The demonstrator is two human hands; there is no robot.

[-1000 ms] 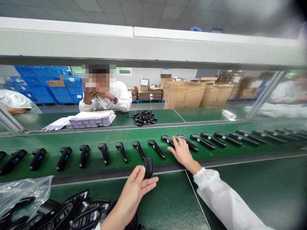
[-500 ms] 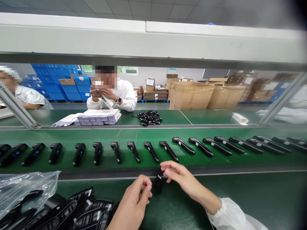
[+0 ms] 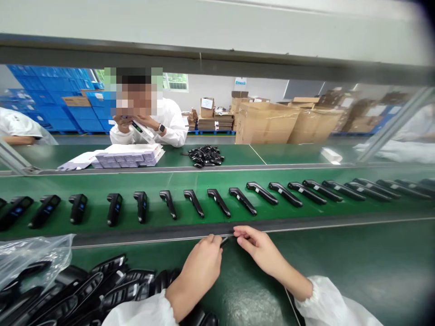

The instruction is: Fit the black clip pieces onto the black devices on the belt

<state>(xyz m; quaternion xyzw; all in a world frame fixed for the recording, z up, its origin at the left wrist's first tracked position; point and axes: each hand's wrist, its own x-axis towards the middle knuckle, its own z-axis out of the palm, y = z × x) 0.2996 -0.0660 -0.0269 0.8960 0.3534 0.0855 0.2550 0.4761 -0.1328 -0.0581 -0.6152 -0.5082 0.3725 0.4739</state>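
Note:
My left hand [image 3: 200, 267] and my right hand [image 3: 258, 249] meet over the green bench just in front of the conveyor's near edge. Both pinch a small black device [image 3: 224, 241], of which only a sliver shows between the fingertips. A long row of black handheld devices [image 3: 217, 201] lies on the green conveyor belt [image 3: 306, 213] beyond my hands. A heap of the same black devices [image 3: 102, 290] sits at my lower left, next to a clear plastic bag [image 3: 30, 256].
Across the belt a person in white sits with hands near the face, behind stacked white boxes [image 3: 129, 156] and a pile of small black parts [image 3: 205, 156]. Cardboard cartons [image 3: 265, 122] and blue crates [image 3: 50, 99] stand behind. A grey beam [image 3: 217, 59] runs overhead.
My right hand came back from the row on the belt to meet my left hand. The black device went from upright in my left hand to low between both hands' fingertips.

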